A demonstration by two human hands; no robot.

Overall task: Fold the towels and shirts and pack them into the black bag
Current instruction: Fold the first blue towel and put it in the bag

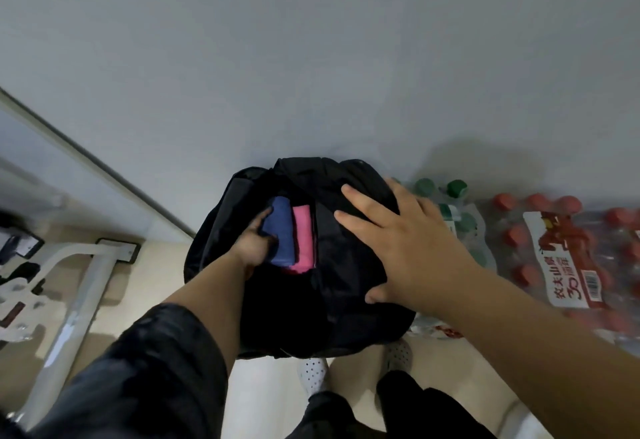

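The black bag [346, 300] stands open on the floor against the wall, just ahead of my feet. Inside it a folded blue cloth [281, 231] and a folded pink cloth [303, 241] stand side by side. My left hand [254, 244] reaches into the opening and grips the left side of the blue cloth, thumb over its top edge. My right hand [398, 248] lies flat with spread fingers on the bag's right flap, pressing it down.
Shrink-wrapped packs of bottled water sit right of the bag: green caps [450, 203] nearest, red caps [561, 251] further right. A white metal frame [83, 276] stands at left. The grey wall [311, 58] is directly behind the bag.
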